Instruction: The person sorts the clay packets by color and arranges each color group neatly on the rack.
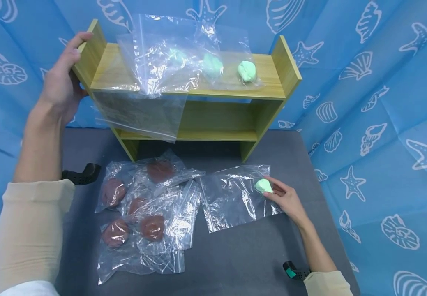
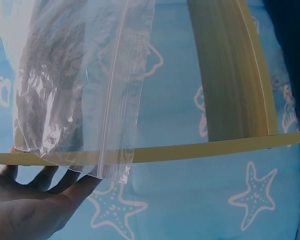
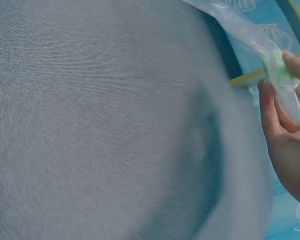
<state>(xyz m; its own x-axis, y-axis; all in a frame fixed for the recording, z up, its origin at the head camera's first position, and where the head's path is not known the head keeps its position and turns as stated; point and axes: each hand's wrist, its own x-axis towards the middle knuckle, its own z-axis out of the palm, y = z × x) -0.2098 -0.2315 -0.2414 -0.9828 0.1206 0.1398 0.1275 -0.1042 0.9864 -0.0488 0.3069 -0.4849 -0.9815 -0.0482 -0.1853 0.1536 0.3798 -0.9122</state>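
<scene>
My left hand (image 1: 59, 82) is at the left side panel of a wooden shelf (image 1: 217, 117), its fingers touching the panel's outer face and edge. In the left wrist view, a zip bag (image 2: 110, 100) hangs close to its fingertips. On the table at right, my right hand (image 1: 285, 199) pinches a light green lump of dough (image 1: 263, 186) in a clear zip bag (image 1: 231, 201), between thumb and fingers. The bag lies spread toward the left. On the upper shelf, several bags hold green dough lumps (image 1: 247, 71); one bag (image 1: 143, 115) hangs over the front.
Several clear zip bags with reddish-brown dough lumps (image 1: 152, 228) lie overlapping on the left of the dark grey table (image 1: 235, 259). The shelf stands at the table's back. A blue curtain (image 1: 394, 123) with white shells and starfish surrounds it.
</scene>
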